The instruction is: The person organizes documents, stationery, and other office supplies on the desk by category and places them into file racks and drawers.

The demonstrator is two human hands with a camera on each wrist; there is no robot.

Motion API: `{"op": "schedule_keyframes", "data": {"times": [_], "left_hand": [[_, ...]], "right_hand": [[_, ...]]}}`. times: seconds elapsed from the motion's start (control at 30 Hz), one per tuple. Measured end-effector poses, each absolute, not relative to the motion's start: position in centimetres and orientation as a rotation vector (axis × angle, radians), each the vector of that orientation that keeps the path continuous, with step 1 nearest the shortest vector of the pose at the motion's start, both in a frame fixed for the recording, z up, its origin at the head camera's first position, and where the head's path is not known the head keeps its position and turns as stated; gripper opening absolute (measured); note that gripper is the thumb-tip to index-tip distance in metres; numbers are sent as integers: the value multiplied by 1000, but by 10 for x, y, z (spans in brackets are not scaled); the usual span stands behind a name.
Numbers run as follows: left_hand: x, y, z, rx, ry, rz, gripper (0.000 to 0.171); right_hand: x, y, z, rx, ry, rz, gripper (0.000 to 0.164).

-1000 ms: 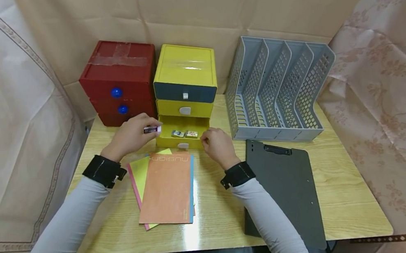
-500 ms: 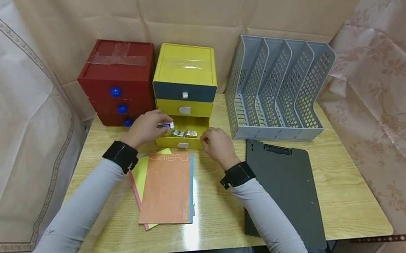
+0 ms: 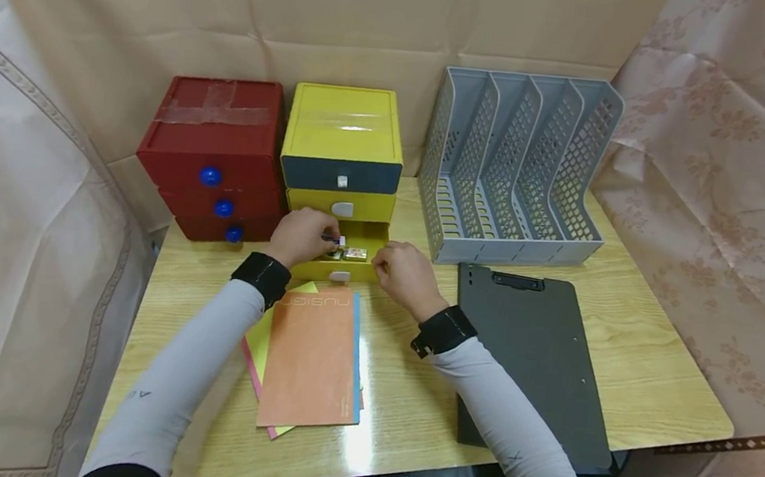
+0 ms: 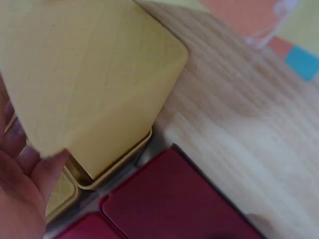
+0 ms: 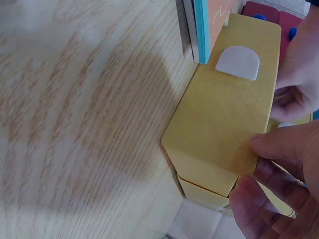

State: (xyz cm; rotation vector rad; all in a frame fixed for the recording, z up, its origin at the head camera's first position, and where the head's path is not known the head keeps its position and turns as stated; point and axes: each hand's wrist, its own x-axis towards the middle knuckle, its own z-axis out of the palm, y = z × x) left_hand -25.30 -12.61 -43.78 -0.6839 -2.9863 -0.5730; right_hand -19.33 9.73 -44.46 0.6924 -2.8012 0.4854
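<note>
The yellow cabinet's bottom drawer [image 3: 312, 271] is pulled out, with a pale handle tab on its front. Over the drawer's left side, my left hand [image 3: 304, 236] pinches a small dark block with a white end [image 3: 340, 241], like an eraser. Beneath and beside it, small patterned blocks [image 3: 356, 254] lie in the drawer; the left one is partly hidden by the hand. My right hand [image 3: 408, 278] grips the drawer's front right corner, its thumb [image 5: 266, 143] on the front face. In the left wrist view, the held block is out of sight behind the yellow drawer wall [image 4: 114, 134].
A red drawer cabinet [image 3: 216, 124] with blue knobs stands left of the yellow cabinet [image 3: 346, 122]. To the right are a grey file rack [image 3: 521, 253] and a black clipboard [image 3: 532, 347]. Stacked notebooks [image 3: 313, 363] lie in front of the drawer.
My left hand has moved right, from beside the drawer to over it, carrying the small dark block with the white end. The right hand has stayed at the drawer's corner.
</note>
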Motion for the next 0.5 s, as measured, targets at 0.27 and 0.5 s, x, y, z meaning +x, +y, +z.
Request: {"op": "schedule_keyframes", "data": {"times": [0.27,0.5], "left_hand": [[-260,-112,-443,-710,-2941,-319,10],[-261,-108,-448,-715,-2946,-239,5]], "right_hand": [[-194,95,-447,700,-2799,490,13],[-194,97,-447,694,-2794,490,14]]}}
